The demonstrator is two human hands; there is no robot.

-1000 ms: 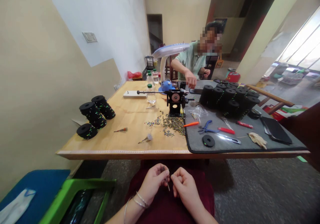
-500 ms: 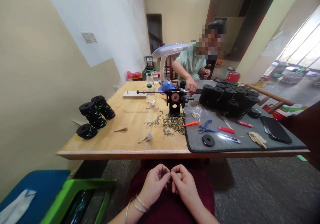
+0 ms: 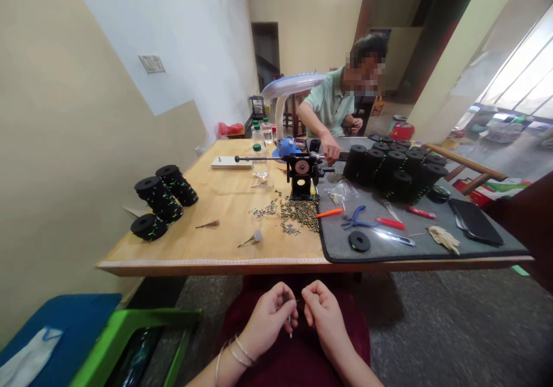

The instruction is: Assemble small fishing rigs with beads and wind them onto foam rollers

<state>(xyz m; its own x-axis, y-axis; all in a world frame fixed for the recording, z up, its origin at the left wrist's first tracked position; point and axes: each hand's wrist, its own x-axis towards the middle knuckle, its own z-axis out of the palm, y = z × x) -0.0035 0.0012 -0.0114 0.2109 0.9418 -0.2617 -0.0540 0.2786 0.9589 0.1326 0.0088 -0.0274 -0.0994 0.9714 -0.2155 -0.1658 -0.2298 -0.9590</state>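
Both my hands are low in front of me, over my dark red lap, below the edge of the wooden table [image 3: 207, 263]. My left hand [image 3: 270, 318] is closed in a pinch on a thin small metal piece [image 3: 289, 313] that hangs down from my fingers. My right hand [image 3: 324, 315] is also pinched shut, fingertips close to the left hand's; what it holds is too small to make out. Bangles sit on my left wrist.
On the table lie black spools [image 3: 162, 200], scattered small beads [image 3: 294, 211], a black hand-crank winder [image 3: 302, 177], a grey mat [image 3: 415, 249] with pliers [image 3: 358, 220] and more spools [image 3: 397, 171]. A person in a green shirt [image 3: 330, 107] works at the far end. A green and blue bin [image 3: 108, 335] stands at my left.
My hands stayed close together over my lap, fingertips touching half a second ago and now slightly apart. The person at the far end moved a hand toward the winder.
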